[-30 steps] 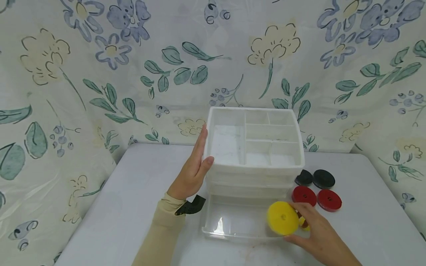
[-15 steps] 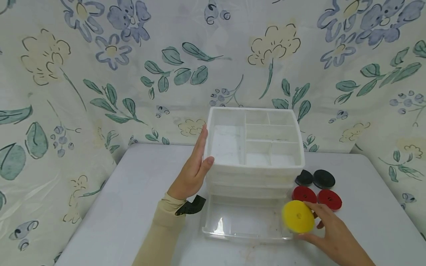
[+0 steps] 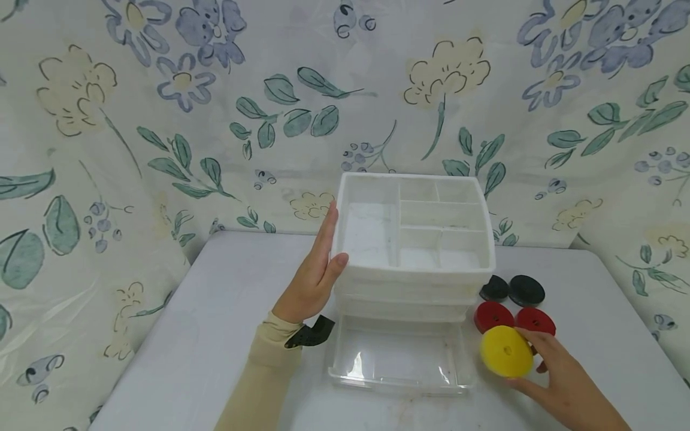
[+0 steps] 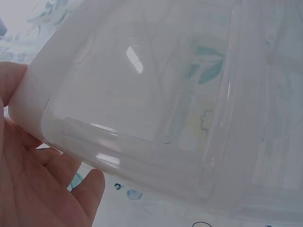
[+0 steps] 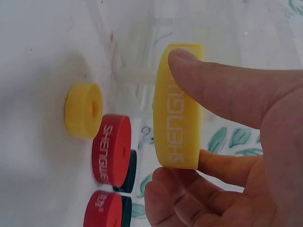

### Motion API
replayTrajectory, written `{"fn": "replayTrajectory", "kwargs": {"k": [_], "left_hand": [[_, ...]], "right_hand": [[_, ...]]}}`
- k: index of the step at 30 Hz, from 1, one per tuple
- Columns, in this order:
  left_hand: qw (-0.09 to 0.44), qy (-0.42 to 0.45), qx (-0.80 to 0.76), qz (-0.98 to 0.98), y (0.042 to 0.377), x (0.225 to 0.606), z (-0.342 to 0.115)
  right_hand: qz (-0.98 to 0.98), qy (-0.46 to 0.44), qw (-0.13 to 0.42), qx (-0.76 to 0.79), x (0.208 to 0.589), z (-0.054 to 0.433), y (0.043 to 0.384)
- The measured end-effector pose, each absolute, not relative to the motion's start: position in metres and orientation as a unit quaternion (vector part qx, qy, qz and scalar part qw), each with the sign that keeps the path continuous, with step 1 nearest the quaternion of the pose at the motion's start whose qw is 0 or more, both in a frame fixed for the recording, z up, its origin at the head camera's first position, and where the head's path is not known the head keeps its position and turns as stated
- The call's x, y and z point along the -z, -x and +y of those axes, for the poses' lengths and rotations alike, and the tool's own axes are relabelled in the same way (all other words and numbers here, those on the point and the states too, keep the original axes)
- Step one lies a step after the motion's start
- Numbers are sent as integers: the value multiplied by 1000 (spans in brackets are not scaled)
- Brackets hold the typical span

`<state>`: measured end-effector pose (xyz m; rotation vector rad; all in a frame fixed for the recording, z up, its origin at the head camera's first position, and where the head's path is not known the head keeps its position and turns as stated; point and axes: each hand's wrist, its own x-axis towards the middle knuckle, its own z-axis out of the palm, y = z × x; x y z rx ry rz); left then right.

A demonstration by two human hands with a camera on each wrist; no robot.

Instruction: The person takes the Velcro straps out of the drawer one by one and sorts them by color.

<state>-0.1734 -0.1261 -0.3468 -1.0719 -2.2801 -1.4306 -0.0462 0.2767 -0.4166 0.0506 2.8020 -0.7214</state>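
Note:
My right hand (image 3: 568, 383) pinches a thick yellow disc (image 3: 507, 352) by its edge, thumb on one side and fingers on the other. In the right wrist view, white lettering runs along the rim of this yellow disc (image 5: 175, 118). A second yellow disc (image 5: 83, 111) sits on the table there; the held one hides it in the head view. My left hand (image 3: 309, 281) lies along the left side of a white plastic organizer (image 3: 412, 278), fingers straight, thumb at its front corner. A transparent drawer (image 3: 399, 353) is pulled out from the organizer's base.
Two red discs (image 3: 493, 316) and two black discs (image 3: 527, 291) lie right of the organizer; one black disc has a notched outline. The organizer's top has several compartments. A floral sheet (image 3: 269, 149) hangs behind the white table (image 3: 232, 269).
My right hand has carried the yellow disc rightward, from above the drawer's right part to beside the drawer, in front of the red discs. My left hand has stayed on the organizer.

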Motion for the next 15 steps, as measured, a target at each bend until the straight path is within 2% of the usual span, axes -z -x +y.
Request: {"fn": "replayTrajectory", "kwargs": {"k": [15], "left_hand": [[125, 372, 490, -779, 174, 349, -126]], "right_hand": [[965, 15, 144, 221, 430, 306, 50]]}}
